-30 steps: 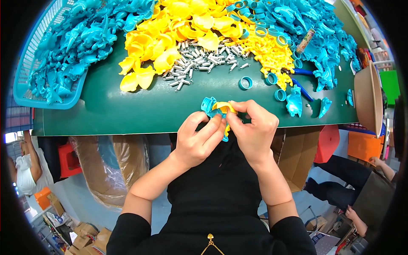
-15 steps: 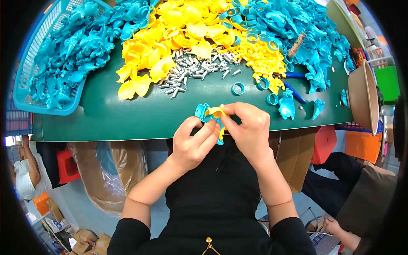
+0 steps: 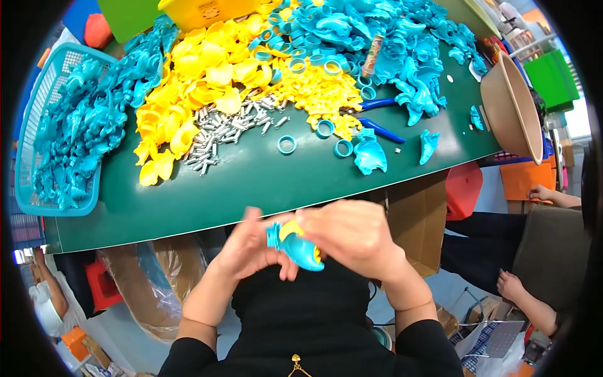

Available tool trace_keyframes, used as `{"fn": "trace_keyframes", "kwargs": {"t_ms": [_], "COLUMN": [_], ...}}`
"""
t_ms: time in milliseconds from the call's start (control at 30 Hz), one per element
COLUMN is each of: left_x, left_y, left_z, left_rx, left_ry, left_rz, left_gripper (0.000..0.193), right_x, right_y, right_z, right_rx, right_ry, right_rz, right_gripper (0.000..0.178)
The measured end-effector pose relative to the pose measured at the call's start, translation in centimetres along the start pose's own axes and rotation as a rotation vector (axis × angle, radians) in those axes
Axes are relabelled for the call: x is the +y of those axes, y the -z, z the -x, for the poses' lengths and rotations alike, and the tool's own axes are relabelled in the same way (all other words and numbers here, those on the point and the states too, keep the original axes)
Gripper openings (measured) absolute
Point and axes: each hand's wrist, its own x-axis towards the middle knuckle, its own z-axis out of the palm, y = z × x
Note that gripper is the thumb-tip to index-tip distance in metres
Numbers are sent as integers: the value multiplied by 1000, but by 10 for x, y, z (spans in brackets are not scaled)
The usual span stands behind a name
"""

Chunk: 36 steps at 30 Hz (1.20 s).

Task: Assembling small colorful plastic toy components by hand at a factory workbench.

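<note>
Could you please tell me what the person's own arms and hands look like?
The left hand and right hand are both bare, with no gloves. Plain black sleeves cover the upper arms and end near the elbows, leaving the forearms uncovered. No watch or bracelet shows on either wrist; blur makes rings hard to rule out.

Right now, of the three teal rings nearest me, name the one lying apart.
The leftmost ring, alone on the green tabletop; the other two rings lie beside yellow pieces.
</note>
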Motion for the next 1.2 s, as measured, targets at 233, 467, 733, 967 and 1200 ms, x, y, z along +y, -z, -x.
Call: {"fn": "trace_keyframes", "kwargs": {"t_ms": [233,467,733,967,1200], "left_x": [-16,-10,-8,5,2], "left_y": [-9,-15,-23,-24,-43], "left_z": [-36,-48,-58,-58,-61], "left_rx": [-157,-64,70,120,229], "left_ry": [-55,-179,-353,-495,-537], "left_rz": [242,209,222,183,-126], "left_gripper": [65,60,45,45,81], "right_x": [76,65,77,38,7], "right_y": [44,65,21,-5,11], "right_z": [37,23,4,16,34], "right_rx": [120,158,126,280,429], "right_ry": [-142,-445,-322,-539,-562], "right_rz": [432,-92,154,570,-451], "right_gripper": [31,31,16,44,53]}}
